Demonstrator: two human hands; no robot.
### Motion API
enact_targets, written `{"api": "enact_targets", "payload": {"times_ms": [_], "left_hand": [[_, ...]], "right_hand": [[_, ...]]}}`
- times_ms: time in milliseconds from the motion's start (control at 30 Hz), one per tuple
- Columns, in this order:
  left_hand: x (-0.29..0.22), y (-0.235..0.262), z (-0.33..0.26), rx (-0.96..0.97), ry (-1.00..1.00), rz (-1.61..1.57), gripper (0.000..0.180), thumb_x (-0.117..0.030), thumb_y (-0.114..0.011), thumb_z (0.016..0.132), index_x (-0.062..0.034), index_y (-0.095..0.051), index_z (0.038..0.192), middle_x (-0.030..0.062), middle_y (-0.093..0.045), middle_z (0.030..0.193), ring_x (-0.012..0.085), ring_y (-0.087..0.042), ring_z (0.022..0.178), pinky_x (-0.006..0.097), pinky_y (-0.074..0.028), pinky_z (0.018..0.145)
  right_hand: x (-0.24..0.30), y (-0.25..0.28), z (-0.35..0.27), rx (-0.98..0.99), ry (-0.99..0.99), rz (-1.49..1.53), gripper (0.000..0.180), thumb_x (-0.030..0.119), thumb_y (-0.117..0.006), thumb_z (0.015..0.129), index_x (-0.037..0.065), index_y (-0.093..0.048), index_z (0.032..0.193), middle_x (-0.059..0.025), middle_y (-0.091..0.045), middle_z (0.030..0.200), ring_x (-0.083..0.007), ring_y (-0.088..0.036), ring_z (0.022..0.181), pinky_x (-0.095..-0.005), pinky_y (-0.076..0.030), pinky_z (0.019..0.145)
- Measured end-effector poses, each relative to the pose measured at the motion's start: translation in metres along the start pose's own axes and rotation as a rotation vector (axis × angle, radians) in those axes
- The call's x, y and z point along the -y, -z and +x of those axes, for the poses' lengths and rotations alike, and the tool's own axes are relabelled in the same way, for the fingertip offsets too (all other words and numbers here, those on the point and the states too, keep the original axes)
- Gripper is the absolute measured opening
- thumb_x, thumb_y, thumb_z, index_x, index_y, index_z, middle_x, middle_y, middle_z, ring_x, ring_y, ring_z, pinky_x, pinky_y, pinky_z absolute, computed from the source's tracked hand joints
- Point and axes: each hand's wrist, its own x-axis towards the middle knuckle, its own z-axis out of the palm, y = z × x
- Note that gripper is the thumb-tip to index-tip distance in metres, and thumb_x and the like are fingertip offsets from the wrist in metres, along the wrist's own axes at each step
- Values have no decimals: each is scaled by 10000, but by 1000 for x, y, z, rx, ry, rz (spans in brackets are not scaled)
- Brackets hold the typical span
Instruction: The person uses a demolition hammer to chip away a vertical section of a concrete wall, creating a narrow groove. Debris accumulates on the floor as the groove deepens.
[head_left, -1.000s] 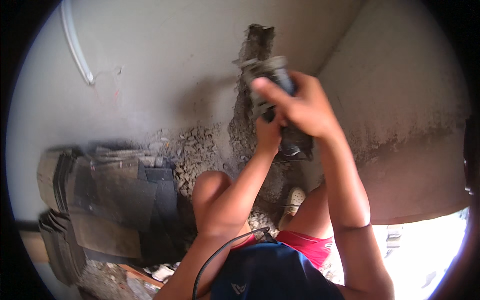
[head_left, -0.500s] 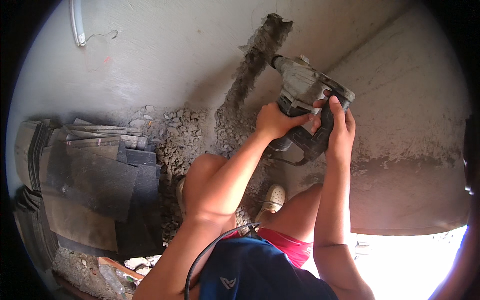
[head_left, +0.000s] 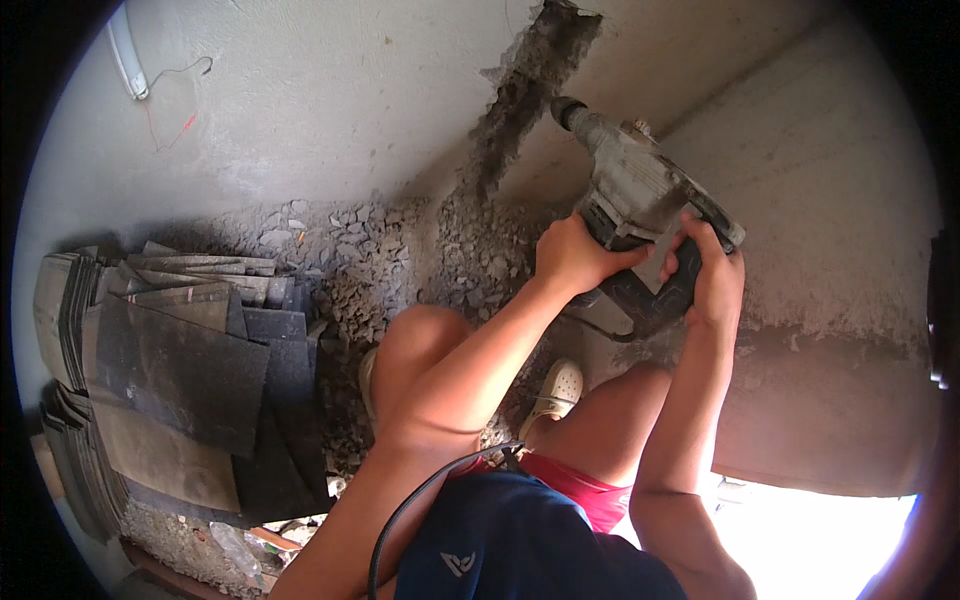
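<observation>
A dusty grey-and-black rotary hammer (head_left: 640,190) is held slantwise before the wall, its front end up and to the left. My left hand (head_left: 580,258) is closed on the black underside of its body, thumb pointing right. Around the rear D-shaped handle my right hand (head_left: 712,268) is wrapped, fingers near the trigger side. The black chuck (head_left: 566,110) lies over the right edge of a rough groove (head_left: 520,100) broken into the plaster wall. Any bit beyond the chuck cannot be made out against the groove.
Broken rubble (head_left: 370,255) covers the floor along the wall and around my feet. Stacked dark sheets (head_left: 180,370) stand at the left. A black cable (head_left: 420,490) crosses my body. A tube-shaped fitting (head_left: 127,55) with loose wire hangs upper left; another wall (head_left: 820,230) rises at right.
The rotary hammer and both hands have shifted right and slightly down in the picture, showing more of the chuck. My right fingers have changed position on the handle. The whole view has shifted slightly.
</observation>
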Motion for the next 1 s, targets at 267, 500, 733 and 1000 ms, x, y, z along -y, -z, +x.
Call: {"api": "enact_targets", "payload": {"times_ms": [267, 500, 733, 1000], "left_hand": [[16, -14, 7, -25, -49, -72, 881, -671, -909, 617, 11, -751, 1152, 224, -781, 1053, 371, -762, 1026, 446, -598, 867], [30, -33, 12, -113, -109, -239, 882, -646, -916, 618, 7, -728, 1182, 225, -773, 1102, 376, -748, 1070, 447, -584, 893], [16, -20, -19, -78, -169, -255, 925, -671, -908, 618, 22, -715, 1201, 244, -765, 1101, 375, -744, 1084, 447, -582, 899], [-6, -9, -31, -113, -199, -326, 646, -499, -914, 734, -23, -752, 1139, 152, -795, 1056, 259, -772, 1021, 391, -583, 868]], "right_hand": [[-6, -1, -1, -6, 35, 1, 212, 183, -737, 933, -25, -715, 963, -104, -696, 814, -183, -630, 584, -343, -478, 489], [-8, -5, 4, 84, 35, 16, 206, 180, -733, 936, -23, -722, 970, -107, -716, 809, -166, -622, 590, -323, -482, 512], [11, -1, -35, 119, 140, 21, 158, 101, -687, 945, -56, -698, 959, -103, -699, 813, -144, -623, 623, -304, -479, 541], [39, -9, -48, 130, 187, -72, 171, 113, -681, 948, -57, -692, 966, -99, -694, 810, -139, -612, 627, -290, -474, 560]]}}
